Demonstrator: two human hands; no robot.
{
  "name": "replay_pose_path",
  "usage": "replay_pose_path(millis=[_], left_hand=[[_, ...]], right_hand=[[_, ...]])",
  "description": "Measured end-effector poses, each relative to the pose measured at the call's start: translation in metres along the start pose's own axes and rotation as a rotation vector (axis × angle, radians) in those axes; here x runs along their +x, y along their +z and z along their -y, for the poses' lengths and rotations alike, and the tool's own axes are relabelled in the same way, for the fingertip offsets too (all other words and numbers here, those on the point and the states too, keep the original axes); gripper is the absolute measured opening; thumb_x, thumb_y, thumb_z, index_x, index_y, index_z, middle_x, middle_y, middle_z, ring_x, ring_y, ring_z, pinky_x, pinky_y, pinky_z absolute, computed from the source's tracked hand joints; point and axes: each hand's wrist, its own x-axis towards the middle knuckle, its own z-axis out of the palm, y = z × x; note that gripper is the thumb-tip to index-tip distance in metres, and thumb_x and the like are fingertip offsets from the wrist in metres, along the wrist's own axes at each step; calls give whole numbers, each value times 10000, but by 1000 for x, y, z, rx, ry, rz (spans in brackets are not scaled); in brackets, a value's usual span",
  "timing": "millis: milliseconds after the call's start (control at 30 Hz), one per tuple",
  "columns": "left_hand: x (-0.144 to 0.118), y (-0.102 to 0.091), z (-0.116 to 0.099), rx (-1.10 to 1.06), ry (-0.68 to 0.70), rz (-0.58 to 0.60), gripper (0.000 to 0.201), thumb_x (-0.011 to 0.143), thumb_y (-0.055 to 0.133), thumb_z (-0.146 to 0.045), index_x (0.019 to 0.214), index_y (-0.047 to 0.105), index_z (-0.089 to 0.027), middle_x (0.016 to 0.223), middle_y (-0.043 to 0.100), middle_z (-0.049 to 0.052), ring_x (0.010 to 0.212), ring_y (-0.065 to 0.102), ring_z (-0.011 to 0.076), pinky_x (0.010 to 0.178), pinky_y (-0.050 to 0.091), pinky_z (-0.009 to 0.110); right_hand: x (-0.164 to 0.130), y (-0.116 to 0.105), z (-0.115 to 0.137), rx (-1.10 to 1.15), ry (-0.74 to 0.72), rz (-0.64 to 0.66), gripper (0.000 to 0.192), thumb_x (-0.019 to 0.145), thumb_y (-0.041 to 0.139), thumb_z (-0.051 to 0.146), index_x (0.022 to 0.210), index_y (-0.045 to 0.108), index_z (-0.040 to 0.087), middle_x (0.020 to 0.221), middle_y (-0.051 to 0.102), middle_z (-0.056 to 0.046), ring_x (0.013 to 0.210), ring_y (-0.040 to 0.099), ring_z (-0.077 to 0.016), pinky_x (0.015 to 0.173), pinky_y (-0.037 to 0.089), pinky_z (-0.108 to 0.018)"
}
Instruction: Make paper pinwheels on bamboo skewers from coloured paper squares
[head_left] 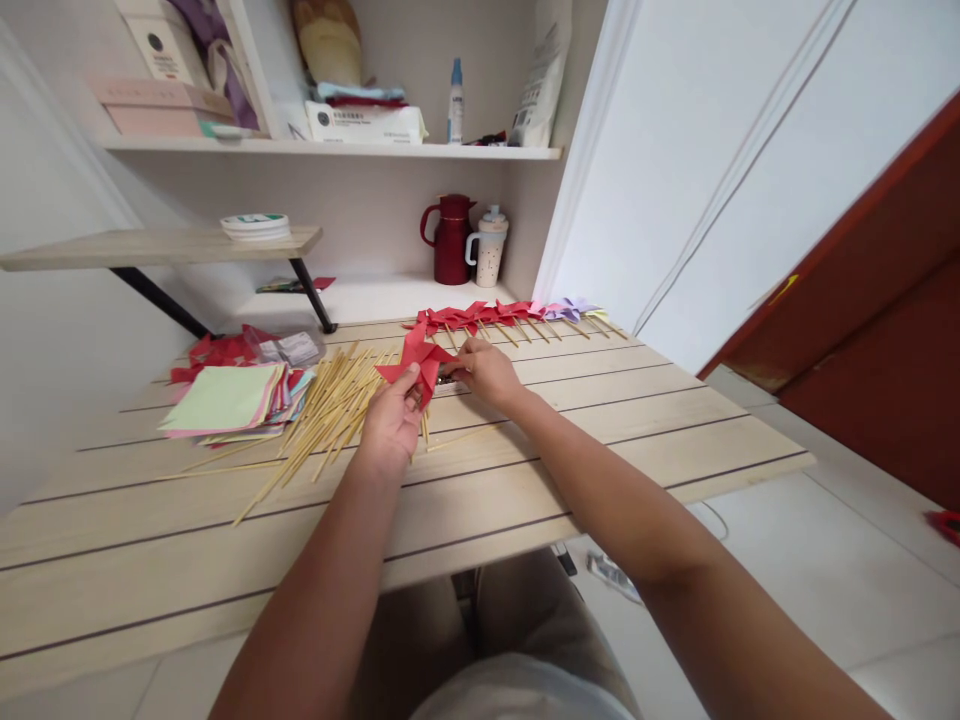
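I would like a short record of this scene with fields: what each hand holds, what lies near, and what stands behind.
left hand: grips the red paper pinwheel
right hand: touches the pinwheel's right side, fingers bent; whether it holds something small I cannot tell
beside left hand: loose wooden sticks, stack of coloured paper sheets
behind hands: row of finished pinwheels, mostly red
surface: wooden table
back shelf: red jug, speckled cup

Red jug beside spotted cup
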Motion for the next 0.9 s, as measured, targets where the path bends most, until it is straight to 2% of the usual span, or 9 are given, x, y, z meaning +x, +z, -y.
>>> replay_pose_path(millis=[100, 300, 433, 600, 767, 900], left_hand=[[-2, 2, -1, 1, -6, 8, 144, 897, 668, -35, 790, 682, -131, 722, 723, 32, 570, 652, 86, 627, 554, 197], [-4, 3, -2, -15, -8, 6, 134, 898, 664, -27, 824, 688, -136, 716, 728, 29, 591, 665, 90, 629, 563, 195], [-4, 3, -2, -7, -1, 16, 146, 904, 653, -25, 808, 682, -131, 720, 729, 35, 582, 663, 90, 624, 562, 192], [-5, 4, -2, -19, -1, 6, 142, 898, 661, -24, 814, 689, -134, 710, 727, 31, 581, 663, 89, 634, 568, 197], [-2, 2, -2, -22, -5, 8, 124, 873, 693, -29, 825, 690, -144, 736, 736, 34, 598, 669, 94, 630, 563, 199], [-2, 1, -2, -19, -1, 5, 123, 869, 703, -37, 812, 685, -145, 728, 729, 26, 591, 662, 91, 607, 545, 195]], right_hand=[[2, 4, 3, 4, -65, 16, 233, 944, 652, 235, 1094, 819, 297, 985, 630, -58, 871, 569, -191, 678, 330, -295], [4, 3, 3, 63, 25, 15, 249, 991, 594, 295, 1097, 815, 250, 991, 645, -71, 854, 575, -185, 669, 338, -279], [4, 4, 3, 59, -17, 37, 219, 954, 654, 297, 1098, 816, 273, 974, 639, -56, 818, 566, -173, 664, 333, -279], [3, 3, 11, -23, -41, 44, 233, 974, 606, 309, 1066, 819, 288, 943, 633, -60, 790, 562, -179, 628, 291, -302], [4, 1, 17, -75, -29, 94, 243, 979, 589, 308, 1093, 803, 326, 986, 655, -64, 866, 604, -202, 638, 310, -300], [4, 2, 20, -28, -32, 110, 217, 958, 611, 246, 1063, 797, 286, 1083, 690, -74, 971, 622, -220, 712, 366, -284]])
